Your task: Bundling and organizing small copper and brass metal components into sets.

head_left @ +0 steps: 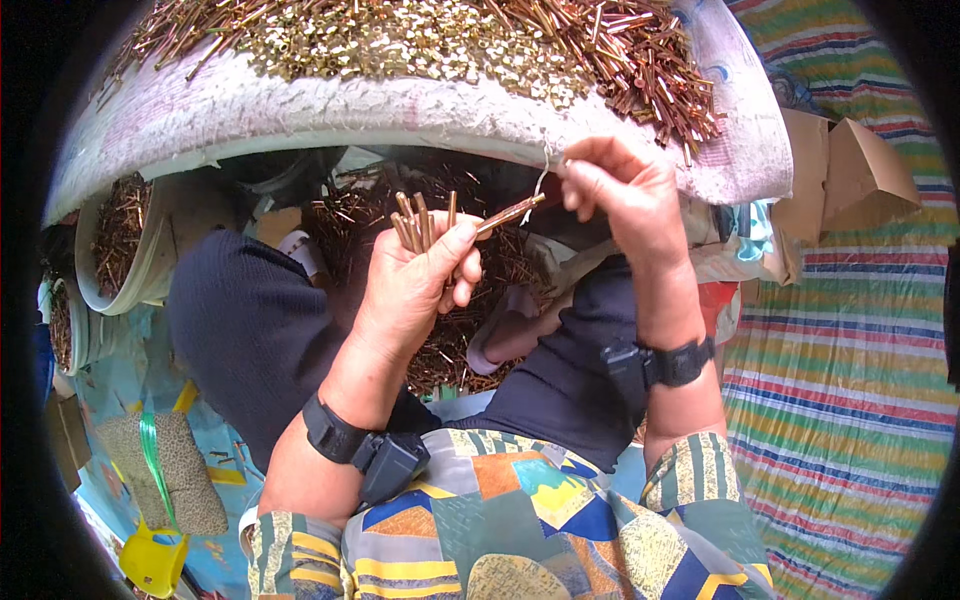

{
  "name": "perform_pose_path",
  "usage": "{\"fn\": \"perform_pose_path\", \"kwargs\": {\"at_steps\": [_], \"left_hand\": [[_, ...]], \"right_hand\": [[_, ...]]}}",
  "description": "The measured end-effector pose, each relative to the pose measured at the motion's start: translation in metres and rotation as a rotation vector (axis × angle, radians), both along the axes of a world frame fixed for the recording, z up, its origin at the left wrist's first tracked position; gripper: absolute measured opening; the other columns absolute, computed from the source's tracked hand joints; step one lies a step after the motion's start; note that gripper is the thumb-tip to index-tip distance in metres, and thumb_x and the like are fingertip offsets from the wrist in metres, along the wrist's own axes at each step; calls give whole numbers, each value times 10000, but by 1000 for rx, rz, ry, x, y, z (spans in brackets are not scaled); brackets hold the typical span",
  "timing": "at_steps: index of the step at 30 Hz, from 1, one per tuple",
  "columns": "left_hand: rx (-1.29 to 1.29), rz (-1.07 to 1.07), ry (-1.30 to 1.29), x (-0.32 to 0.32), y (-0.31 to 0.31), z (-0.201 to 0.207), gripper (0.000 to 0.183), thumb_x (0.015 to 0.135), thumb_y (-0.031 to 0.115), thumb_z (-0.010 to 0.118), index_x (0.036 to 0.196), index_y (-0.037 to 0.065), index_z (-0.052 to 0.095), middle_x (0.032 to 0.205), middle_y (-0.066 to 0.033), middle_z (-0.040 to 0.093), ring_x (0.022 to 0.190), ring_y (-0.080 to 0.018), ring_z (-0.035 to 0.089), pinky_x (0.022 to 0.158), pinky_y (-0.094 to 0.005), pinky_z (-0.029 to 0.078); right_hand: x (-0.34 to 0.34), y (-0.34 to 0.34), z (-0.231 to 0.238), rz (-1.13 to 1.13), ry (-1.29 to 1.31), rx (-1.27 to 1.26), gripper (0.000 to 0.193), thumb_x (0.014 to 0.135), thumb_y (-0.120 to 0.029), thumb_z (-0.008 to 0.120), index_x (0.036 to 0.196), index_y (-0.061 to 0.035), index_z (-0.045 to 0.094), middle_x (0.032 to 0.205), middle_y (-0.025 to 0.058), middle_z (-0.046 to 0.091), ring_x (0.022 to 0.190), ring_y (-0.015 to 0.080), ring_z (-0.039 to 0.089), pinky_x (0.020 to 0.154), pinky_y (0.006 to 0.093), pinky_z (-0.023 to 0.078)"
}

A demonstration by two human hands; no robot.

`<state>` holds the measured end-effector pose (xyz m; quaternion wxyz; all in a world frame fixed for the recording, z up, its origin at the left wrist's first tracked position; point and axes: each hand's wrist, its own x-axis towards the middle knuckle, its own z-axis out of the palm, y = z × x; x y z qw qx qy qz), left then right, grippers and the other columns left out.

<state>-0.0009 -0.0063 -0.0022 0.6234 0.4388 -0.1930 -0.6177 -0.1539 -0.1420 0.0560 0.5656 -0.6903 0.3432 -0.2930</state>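
Note:
My left hand [415, 275] is closed round several thin copper-coloured tubes [420, 225], most of them pointing up out of the fist. One tube [510, 213] sticks out to the right between thumb and forefinger, and a thin white strip [541, 182] shows by its far end. Just beyond that end, my right hand [625, 195] is raised with thumb and forefinger brought together beside the strip. Whether its fingertips grip the strip cannot be made out.
A white padded work surface [330, 110] bears heaped copper-coloured tubes [640, 65] and small gold-coloured pieces [400, 40]. Below, more tubes lie between my knees. White buckets [150, 265] of tubes stand left. A cardboard box [860, 175] and striped sheeting [840, 380] are at right.

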Motion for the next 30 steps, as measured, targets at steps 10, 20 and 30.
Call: {"fn": "perform_pose_path", "kwargs": {"at_steps": [10, 20, 30], "left_hand": [[-45, -14, -24, -5, -2, -2, 189, 852, 222, 570, 875, 34, 585, 575, 7, 544, 413, -50, 468, 346, -152, 310], [-78, -24, -93, -3, 0, -2, 175, 848, 203, 577, 864, 29, 591, 552, 11, 530, 398, -48, 453, 345, -152, 312], [-71, -13, -154, -3, 1, -1, 173, 851, 212, 575, 843, 41, 597, 546, 20, 526, 398, -44, 444, 348, -166, 309]], "right_hand": [[-10, 28, -2, 55, -6, -20, 113, 776, 26, 595, 886, 10, 616, 711, 6, 590, 610, 37, 531, 546, 162, 439], [-5, 35, -1, 80, 30, -189, 139, 793, 42, 550, 924, 6, 580, 763, -6, 570, 660, 25, 499, 602, 164, 426], [-6, 53, -9, -64, -65, 112, 99, 857, -99, 563, 824, -7, 554, 600, -1, 524, 478, 25, 436, 417, 178, 326]]}}
